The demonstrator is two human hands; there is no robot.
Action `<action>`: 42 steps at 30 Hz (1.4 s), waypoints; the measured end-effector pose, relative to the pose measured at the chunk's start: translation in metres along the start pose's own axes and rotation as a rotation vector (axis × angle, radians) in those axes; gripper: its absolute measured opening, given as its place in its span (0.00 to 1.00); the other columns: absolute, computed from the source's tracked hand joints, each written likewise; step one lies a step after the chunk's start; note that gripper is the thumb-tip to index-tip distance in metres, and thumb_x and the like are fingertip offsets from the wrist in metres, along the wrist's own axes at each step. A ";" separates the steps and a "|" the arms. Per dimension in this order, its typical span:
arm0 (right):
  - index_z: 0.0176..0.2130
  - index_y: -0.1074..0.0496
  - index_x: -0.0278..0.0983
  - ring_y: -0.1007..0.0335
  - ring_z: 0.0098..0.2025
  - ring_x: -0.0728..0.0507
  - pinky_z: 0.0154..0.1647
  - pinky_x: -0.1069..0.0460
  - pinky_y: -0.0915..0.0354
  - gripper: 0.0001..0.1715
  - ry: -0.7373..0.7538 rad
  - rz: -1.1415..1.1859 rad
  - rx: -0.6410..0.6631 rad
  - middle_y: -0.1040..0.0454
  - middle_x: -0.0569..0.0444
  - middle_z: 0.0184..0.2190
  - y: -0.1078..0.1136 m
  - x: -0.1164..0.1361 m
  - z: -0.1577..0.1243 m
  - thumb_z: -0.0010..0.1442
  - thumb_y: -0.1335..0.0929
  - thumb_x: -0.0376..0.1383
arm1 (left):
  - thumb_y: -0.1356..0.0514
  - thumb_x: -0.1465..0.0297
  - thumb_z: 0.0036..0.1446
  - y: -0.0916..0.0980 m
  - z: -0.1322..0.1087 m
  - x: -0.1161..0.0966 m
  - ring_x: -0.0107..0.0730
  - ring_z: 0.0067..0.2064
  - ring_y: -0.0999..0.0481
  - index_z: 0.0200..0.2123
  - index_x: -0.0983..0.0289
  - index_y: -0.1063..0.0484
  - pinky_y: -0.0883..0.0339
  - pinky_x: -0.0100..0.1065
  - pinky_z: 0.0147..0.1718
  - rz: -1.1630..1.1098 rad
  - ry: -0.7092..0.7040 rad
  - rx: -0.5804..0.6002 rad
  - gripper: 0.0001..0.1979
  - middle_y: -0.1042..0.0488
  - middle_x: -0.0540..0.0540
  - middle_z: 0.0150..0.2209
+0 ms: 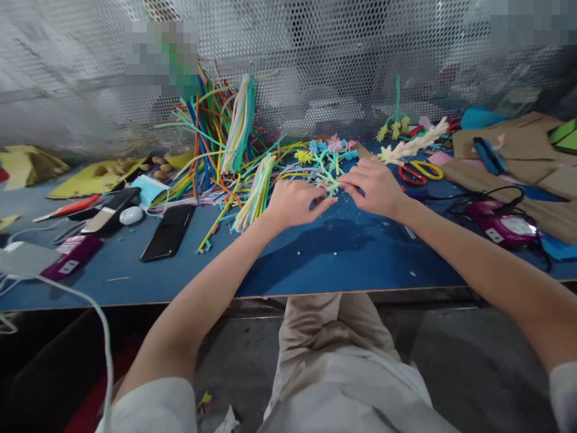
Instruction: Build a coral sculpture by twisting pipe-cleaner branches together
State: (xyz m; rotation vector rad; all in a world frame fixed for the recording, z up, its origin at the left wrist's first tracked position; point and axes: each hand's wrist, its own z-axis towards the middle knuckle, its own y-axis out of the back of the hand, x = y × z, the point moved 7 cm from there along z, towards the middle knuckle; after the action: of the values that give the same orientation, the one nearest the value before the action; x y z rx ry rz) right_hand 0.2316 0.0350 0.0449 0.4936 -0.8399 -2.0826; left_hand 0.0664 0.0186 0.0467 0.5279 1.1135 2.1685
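Centre of frame: left hand point(295, 203) and right hand point(376, 187) meet over the blue desk point(342, 252). Between them lies a teal pipe-cleaner sprig point(332, 167), its coloured flower heads pointing toward the upper part of the frame. The fingers of both hands are drawn together and pinched on its lower stems. A heap of loose pipe cleaners point(225, 144) lies left of centre. Scissors point(417, 172) lie just right of the right hand. A black phone point(167, 231) lies at lower left.
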 end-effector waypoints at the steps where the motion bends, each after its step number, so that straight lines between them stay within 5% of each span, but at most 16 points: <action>1: 0.43 0.18 0.38 0.32 0.40 0.38 0.44 0.43 0.40 0.20 0.013 -0.020 0.018 0.20 0.48 0.33 -0.001 0.001 0.000 0.74 0.38 0.39 | 0.45 0.49 0.71 0.005 0.001 0.002 0.36 0.33 0.19 0.35 0.59 0.18 0.35 0.35 0.33 -0.003 0.028 -0.047 0.24 0.18 0.55 0.30; 4: 0.43 0.18 0.36 0.31 0.40 0.38 0.44 0.43 0.39 0.22 0.030 -0.064 0.063 0.20 0.47 0.33 -0.004 0.003 0.000 0.76 0.40 0.40 | 0.41 0.48 0.69 0.009 0.002 0.006 0.38 0.41 0.17 0.43 0.58 0.18 0.30 0.37 0.41 -0.042 0.053 -0.123 0.22 0.15 0.54 0.37; 9: 0.53 0.22 0.32 0.28 0.43 0.37 0.47 0.43 0.35 0.22 0.007 -0.082 0.081 0.19 0.42 0.41 -0.005 0.009 0.002 0.76 0.39 0.40 | 0.44 0.52 0.73 -0.009 0.002 0.003 0.38 0.40 0.17 0.48 0.57 0.18 0.30 0.38 0.40 -0.032 0.018 -0.057 0.20 0.15 0.56 0.38; 16: 0.56 0.25 0.41 0.25 0.56 0.37 0.57 0.41 0.34 0.17 0.088 -0.064 0.017 0.17 0.48 0.51 0.005 0.030 0.003 0.76 0.40 0.35 | 0.44 0.58 0.72 -0.016 0.000 0.006 0.38 0.30 0.23 0.41 0.59 0.16 0.38 0.37 0.31 -0.053 0.140 -0.049 0.18 0.20 0.57 0.28; 21: 0.53 0.24 0.45 0.25 0.58 0.39 0.62 0.40 0.38 0.14 0.281 0.059 -0.006 0.17 0.55 0.54 0.008 0.047 -0.003 0.73 0.35 0.35 | 0.45 0.59 0.72 -0.018 0.002 0.024 0.31 0.25 0.30 0.35 0.60 0.18 0.42 0.34 0.28 -0.448 0.319 -0.073 0.19 0.27 0.50 0.22; 27: 0.49 0.22 0.40 0.23 0.48 0.37 0.50 0.42 0.37 0.12 -0.027 0.140 0.015 0.16 0.48 0.47 -0.010 0.023 -0.003 0.71 0.33 0.40 | 0.43 0.47 0.69 -0.030 -0.002 0.051 0.27 0.24 0.33 0.36 0.61 0.18 0.38 0.33 0.26 -0.844 0.467 -0.195 0.25 0.23 0.51 0.26; 32: 0.47 0.20 0.40 0.21 0.42 0.39 0.42 0.46 0.37 0.14 -0.236 0.093 0.119 0.15 0.49 0.40 -0.026 -0.003 -0.007 0.70 0.33 0.42 | 0.42 0.48 0.69 -0.046 -0.006 0.062 0.28 0.28 0.29 0.39 0.60 0.20 0.32 0.34 0.30 -1.005 0.535 -0.265 0.22 0.18 0.55 0.35; 38: 0.42 0.17 0.41 0.22 0.35 0.39 0.33 0.47 0.39 0.15 -0.520 -0.112 0.201 0.15 0.51 0.34 -0.010 -0.055 -0.013 0.67 0.32 0.45 | 0.35 0.52 0.65 -0.069 -0.011 0.064 0.27 0.30 0.26 0.44 0.60 0.28 0.29 0.32 0.33 -1.179 0.619 -0.169 0.17 0.17 0.54 0.38; 42: 0.40 0.16 0.42 0.21 0.37 0.37 0.34 0.46 0.35 0.16 -0.576 -0.190 0.275 0.15 0.49 0.36 -0.006 -0.077 -0.018 0.65 0.32 0.46 | 0.35 0.55 0.66 -0.072 -0.013 0.068 0.28 0.34 0.21 0.43 0.60 0.28 0.26 0.32 0.36 -1.175 0.652 -0.199 0.15 0.17 0.54 0.37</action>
State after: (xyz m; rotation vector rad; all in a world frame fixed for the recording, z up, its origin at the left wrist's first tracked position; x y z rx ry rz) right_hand 0.2846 0.0923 0.0319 0.1058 -1.4732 -2.3336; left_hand 0.0355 0.0898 -0.0158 -0.8197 1.0688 1.3242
